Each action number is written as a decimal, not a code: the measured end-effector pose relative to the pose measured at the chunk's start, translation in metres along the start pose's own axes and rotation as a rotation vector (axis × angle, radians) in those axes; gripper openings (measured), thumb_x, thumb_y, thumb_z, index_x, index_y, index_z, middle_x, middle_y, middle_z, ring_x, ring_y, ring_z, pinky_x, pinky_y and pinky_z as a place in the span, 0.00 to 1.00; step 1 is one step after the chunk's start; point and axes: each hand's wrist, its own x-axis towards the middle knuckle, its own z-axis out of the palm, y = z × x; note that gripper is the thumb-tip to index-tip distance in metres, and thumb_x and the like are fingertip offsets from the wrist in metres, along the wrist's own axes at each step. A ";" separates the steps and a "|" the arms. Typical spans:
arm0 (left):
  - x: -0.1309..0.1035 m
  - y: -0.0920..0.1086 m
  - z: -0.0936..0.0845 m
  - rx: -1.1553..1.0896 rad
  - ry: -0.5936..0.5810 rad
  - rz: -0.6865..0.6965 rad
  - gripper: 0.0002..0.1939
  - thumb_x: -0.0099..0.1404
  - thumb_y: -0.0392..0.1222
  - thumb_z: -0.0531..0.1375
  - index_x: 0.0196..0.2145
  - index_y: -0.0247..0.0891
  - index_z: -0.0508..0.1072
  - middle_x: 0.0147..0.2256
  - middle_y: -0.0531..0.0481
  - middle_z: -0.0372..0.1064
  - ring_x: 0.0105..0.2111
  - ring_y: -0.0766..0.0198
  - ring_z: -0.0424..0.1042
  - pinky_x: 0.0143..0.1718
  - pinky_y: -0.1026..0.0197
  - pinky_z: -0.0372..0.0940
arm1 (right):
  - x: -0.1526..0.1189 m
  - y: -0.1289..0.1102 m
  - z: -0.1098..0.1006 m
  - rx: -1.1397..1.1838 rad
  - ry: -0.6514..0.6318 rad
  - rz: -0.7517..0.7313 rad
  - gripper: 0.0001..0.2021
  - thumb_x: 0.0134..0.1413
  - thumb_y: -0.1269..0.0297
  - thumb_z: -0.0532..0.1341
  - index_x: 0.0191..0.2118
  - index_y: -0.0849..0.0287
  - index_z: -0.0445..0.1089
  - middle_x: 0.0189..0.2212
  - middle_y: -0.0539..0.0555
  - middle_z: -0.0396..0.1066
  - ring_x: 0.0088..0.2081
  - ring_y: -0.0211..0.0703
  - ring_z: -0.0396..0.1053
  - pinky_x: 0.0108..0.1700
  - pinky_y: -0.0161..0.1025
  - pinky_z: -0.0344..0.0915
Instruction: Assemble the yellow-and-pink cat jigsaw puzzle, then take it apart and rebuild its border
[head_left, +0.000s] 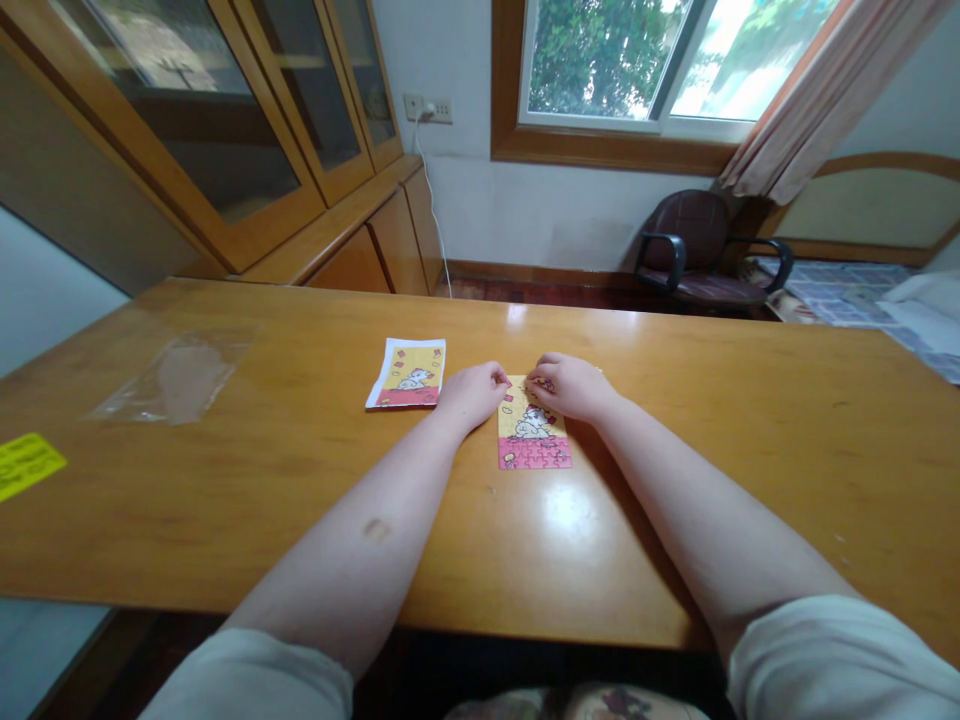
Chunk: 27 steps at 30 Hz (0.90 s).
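jigsaw puzzle (535,432) sits mid-frame, pink end nearest | left hand (476,392) at its upper-left edge, fingertips bunched together, can't tell if there's a piece in there | right hand (571,386) curled over its upper right, grip hidden so can't tell tbh | picture card (409,375) left of centre | chair (694,235) upper right

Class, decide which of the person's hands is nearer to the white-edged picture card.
Left. The left hand is just right of the white-edged picture card; the right hand is farther away, at the upper right of the jigsaw puzzle.
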 end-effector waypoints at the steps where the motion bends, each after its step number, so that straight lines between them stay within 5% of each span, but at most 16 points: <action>1: 0.000 0.000 0.000 -0.001 0.002 0.000 0.10 0.62 0.46 0.56 0.38 0.45 0.74 0.38 0.50 0.76 0.37 0.57 0.73 0.37 0.59 0.64 | -0.001 0.001 0.000 0.007 0.002 -0.010 0.12 0.58 0.61 0.56 0.40 0.55 0.77 0.38 0.55 0.72 0.36 0.41 0.70 0.37 0.36 0.61; 27: 0.001 -0.001 0.002 -0.016 -0.007 -0.005 0.11 0.62 0.47 0.56 0.39 0.44 0.74 0.38 0.50 0.75 0.38 0.58 0.72 0.38 0.60 0.62 | -0.003 0.005 -0.001 0.050 -0.074 -0.071 0.14 0.60 0.57 0.56 0.42 0.53 0.77 0.37 0.54 0.70 0.34 0.39 0.67 0.34 0.36 0.57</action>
